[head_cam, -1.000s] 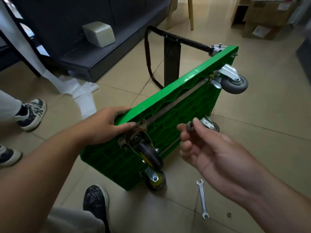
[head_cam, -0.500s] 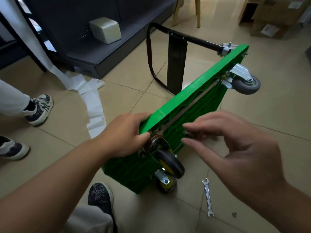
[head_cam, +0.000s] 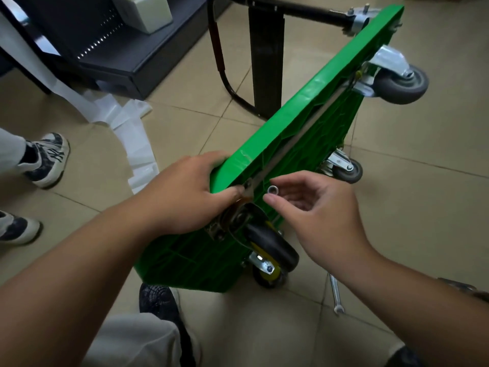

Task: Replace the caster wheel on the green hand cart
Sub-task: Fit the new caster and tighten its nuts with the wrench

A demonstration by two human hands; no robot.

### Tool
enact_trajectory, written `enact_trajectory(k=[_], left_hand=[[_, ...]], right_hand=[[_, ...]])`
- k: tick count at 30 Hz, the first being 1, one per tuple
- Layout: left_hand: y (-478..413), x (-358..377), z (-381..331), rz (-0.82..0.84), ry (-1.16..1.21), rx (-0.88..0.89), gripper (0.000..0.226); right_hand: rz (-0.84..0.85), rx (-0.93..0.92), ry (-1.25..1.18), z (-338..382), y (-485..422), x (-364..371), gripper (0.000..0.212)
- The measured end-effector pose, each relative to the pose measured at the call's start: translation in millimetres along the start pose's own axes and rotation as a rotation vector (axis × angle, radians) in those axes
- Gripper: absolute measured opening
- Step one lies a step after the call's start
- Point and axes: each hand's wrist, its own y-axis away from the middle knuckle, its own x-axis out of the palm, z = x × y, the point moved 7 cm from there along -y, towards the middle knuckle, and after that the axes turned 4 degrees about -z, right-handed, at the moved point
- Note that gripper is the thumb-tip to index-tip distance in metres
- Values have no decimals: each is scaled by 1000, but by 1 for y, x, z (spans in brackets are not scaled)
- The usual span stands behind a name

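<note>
The green hand cart stands on its side on the tiled floor, underside facing right. My left hand grips its near top edge, thumb by the mounting plate of the black caster wheel. My right hand hovers at the underside and pinches a small silver nut between fingertips, just right of that plate. A yellow-hubbed caster sits lower down. Two grey casters are at the far end.
A silver wrench lies on the floor under my right forearm. The cart's black folding handle rests on the tiles behind. A dark shelf unit and white paper strips are at the left, with another person's shoes.
The view has closed in on the cart. My right hand has turned and brought the small silver nut up against the underside beside the black caster's plate. My left hand keeps its grip.
</note>
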Motion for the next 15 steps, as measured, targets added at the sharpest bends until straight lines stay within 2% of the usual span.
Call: enact_trajectory(k=[4, 9, 15], left_hand=[[-8, -1, -6, -24, -30, 17, 37], [-11, 2, -3, 25, 54, -6, 33], [-11, 3, -4, 40, 49, -56, 37]], right_hand=[[33, -13, 10, -4, -5, 12, 20], [-2, -64, 55, 0, -8, 11, 16], [3, -20, -65, -6, -7, 15, 15]])
